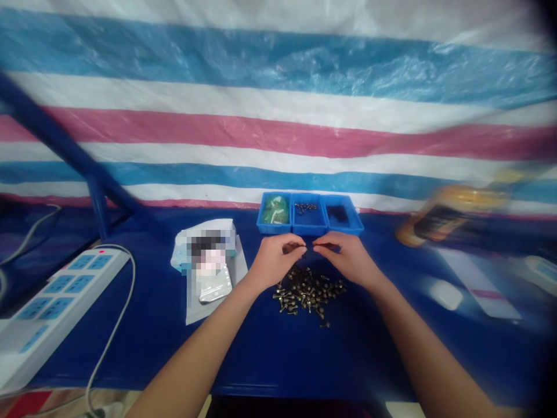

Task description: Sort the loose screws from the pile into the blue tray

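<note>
Pinching above metal screws, both hands, any held piece indiscernible; bottle label blurred, unreadable.

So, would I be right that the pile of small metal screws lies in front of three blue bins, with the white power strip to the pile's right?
Not quite: the head view shows the white power strip to the left of the pile of small metal screws, which does lie in front of three blue bins.
</note>
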### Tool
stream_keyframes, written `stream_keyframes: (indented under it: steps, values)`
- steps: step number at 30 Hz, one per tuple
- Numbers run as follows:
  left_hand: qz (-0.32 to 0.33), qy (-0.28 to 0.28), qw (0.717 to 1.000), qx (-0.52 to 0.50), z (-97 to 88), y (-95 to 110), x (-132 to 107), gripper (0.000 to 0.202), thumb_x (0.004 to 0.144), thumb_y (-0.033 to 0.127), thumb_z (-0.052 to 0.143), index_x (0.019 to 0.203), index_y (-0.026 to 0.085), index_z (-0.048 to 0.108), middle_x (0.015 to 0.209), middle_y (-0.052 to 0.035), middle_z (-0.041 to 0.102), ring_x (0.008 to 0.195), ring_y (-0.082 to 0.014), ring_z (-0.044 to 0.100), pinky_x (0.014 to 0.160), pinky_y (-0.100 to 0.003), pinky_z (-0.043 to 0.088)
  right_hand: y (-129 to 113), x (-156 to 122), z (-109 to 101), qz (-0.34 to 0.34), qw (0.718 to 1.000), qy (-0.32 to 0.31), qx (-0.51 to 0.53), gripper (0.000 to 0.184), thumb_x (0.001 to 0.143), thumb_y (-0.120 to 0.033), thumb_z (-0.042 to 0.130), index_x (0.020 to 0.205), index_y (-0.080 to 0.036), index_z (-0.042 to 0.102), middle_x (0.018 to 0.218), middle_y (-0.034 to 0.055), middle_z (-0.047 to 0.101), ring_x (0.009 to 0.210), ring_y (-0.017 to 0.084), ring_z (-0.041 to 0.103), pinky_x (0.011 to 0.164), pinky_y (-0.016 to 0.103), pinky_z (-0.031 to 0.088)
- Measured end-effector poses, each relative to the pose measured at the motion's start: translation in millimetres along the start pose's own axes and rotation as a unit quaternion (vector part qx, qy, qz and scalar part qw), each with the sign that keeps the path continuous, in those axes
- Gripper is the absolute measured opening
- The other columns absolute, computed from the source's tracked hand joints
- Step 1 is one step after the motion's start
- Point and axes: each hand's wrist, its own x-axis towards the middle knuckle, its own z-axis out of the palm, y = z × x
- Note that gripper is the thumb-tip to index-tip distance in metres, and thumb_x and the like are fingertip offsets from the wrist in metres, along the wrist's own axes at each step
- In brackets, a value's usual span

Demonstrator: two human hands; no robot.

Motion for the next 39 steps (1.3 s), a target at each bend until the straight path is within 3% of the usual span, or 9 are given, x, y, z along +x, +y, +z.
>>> stream_keyframes:
  steps: [5,14,16,18,20,23,27,29,39]
  values:
    - [0.001,0.009,1.000,0.006,0.3,1,0,0.016,0.087,0.033,0.063,0.091,0.020,0.071,0.082,-0.0034,0.073,0.075,-0.0179,0.070,0.072,-0.029,0.055,1,0,-6,0.083,0.995,0.013,0.058,0.021,0.083,-0.043,0.068,0.082,-0.022,0.070,0.081,0.0039,0.072,0.075,0.021,0.066,0.073,0.034,0.048]
    - [0.002,0.020,1.000,0.009,2.3,-1,0,0.015,0.086,0.033,0.064,0.089,0.020,0.071,0.081,-0.0030,0.074,0.073,-0.0177,0.070,0.070,-0.029,0.056,8,4,-17,0.156,0.986,0.055,-0.029,0.050,0.088,-0.056,0.055,0.053,-0.020,0.054,0.050,-0.0001,0.054,0.050,0.014,0.048,0.057,0.030,0.035]
    - [0.002,0.023,1.000,0.010,2.1,0,0,0.015,0.086,0.033,0.064,0.089,0.020,0.071,0.081,-0.0031,0.074,0.073,-0.0179,0.070,0.070,-0.029,0.055,13,5,-18,0.169,0.978,0.118,0.016,0.045,0.086,-0.057,0.057,0.063,-0.019,0.058,0.054,0.0003,0.056,0.051,0.015,0.050,0.056,0.029,0.037]
    - [0.001,0.028,1.000,0.012,1.8,0,0,0.015,0.086,0.034,0.064,0.089,0.020,0.071,0.080,-0.0031,0.074,0.073,-0.0183,0.070,0.069,-0.029,0.055,18,5,-18,0.180,0.963,0.191,0.065,0.041,0.082,-0.058,0.063,0.090,-0.018,0.063,0.065,0.0013,0.062,0.052,0.015,0.053,0.055,0.029,0.040]
    - [0.002,0.035,0.999,0.013,1.6,1,0,0.015,0.086,0.034,0.064,0.089,0.021,0.071,0.079,-0.0030,0.074,0.073,-0.0184,0.070,0.068,-0.029,0.055,22,5,-19,0.184,0.952,0.232,0.077,0.055,0.077,-0.057,0.069,0.116,-0.020,0.058,0.074,0.0022,0.065,0.054,0.016,0.055,0.055,0.030,0.041]
    - [0.001,0.042,0.999,0.008,1.8,3,0,0.016,0.086,0.034,0.064,0.089,0.021,0.071,0.081,-0.0030,0.074,0.073,-0.0180,0.070,0.068,-0.028,0.054,18,4,-17,0.161,0.968,0.185,0.053,0.052,0.078,-0.056,0.069,0.115,-0.020,0.061,0.072,0.0023,0.064,0.056,0.016,0.053,0.056,0.030,0.041]
    - [0.007,0.030,0.999,0.009,2.4,6,-1,0.016,0.086,0.033,0.064,0.091,0.020,0.072,0.084,-0.0030,0.074,0.074,-0.0175,0.069,0.068,-0.027,0.053,-2,-1,-6,0.104,0.991,0.012,0.087,0.039,0.084,-0.052,0.065,0.109,-0.022,0.069,0.081,0.0036,0.068,0.062,0.017,0.055,0.059,0.030,0.042]
    - [0.021,0.017,1.000,0.017,2.5,9,-1,0.015,0.087,0.031,0.063,0.089,0.020,0.072,0.085,-0.0022,0.074,0.074,-0.0163,0.067,0.069,-0.026,0.051,-12,-3,0,0.088,0.992,-0.033,0.086,0.036,0.087,-0.050,0.062,0.108,-0.023,0.071,0.083,0.0036,0.069,0.066,0.018,0.057,0.061,0.031,0.043]
    - [0.041,0.009,0.998,0.056,4.0,13,-4,0.013,0.088,0.026,0.061,0.085,0.020,0.072,0.078,0.0013,0.071,0.069,-0.0130,0.062,0.065,-0.023,0.045,-20,-5,19,0.106,0.990,-0.024,0.093,0.034,0.087,-0.053,0.061,0.087,-0.020,0.072,0.073,0.0021,0.066,0.066,0.017,0.055,0.061,0.029,0.039]
